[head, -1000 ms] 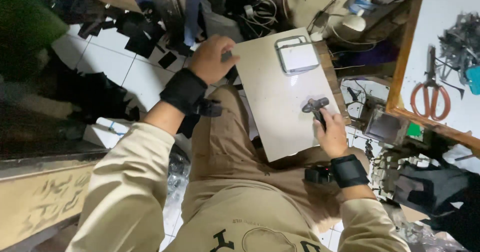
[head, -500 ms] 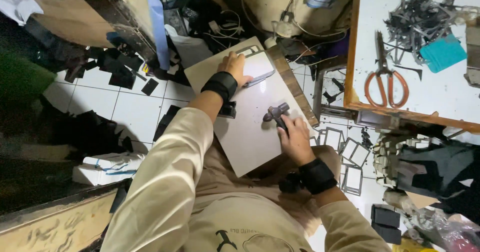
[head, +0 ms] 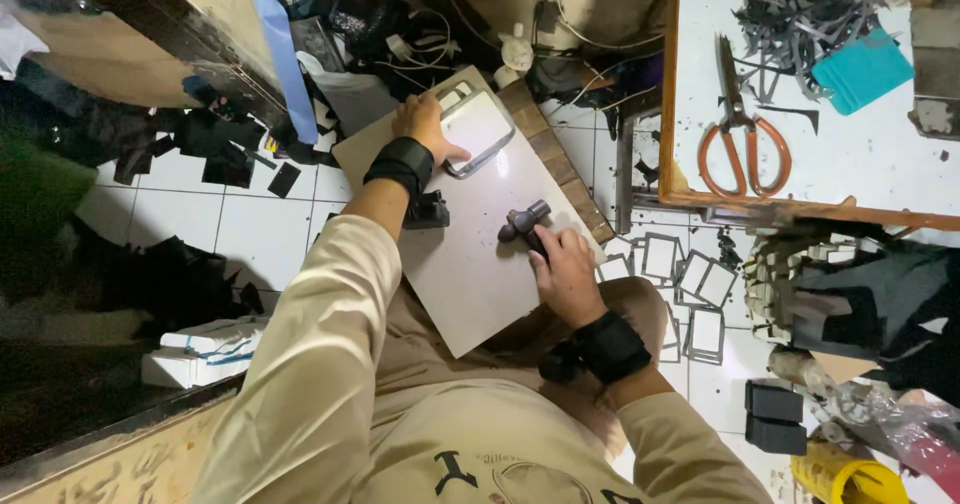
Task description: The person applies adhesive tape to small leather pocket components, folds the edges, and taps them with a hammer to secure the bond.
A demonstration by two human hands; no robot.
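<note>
Fingers of the right hand (head: 566, 276) are curled tight round the dark handle of a small black hammer (head: 524, 224), its head resting on the board toward twelve o'clock of the knuckles. Fingers of the left hand (head: 424, 124) lie spread and flat, gripping nothing, pressing the left edge of a pale rounded-rectangle frame piece (head: 478, 132).

Largest first: the pale flat rectangular work board (head: 470, 274) lies slanted across the person's lap and carries both things. At two o'clock stands a white-topped wooden bench (head: 800, 179) with orange-handled scissors (head: 738, 134), a teal pad (head: 862, 69) and a heap of dark offcuts (head: 800, 4). On the tiled floor at three o'clock lie several dark-edged rectangular frames (head: 690, 279). The frame piece sits at the board's far end, at eleven o'clock from the hammer and a little apart from it.

To strike well, it seems wise to keep the left palm firm so the piece cannot skate, keep fingertips off the struck edge, and land the head flat with short taps.
</note>
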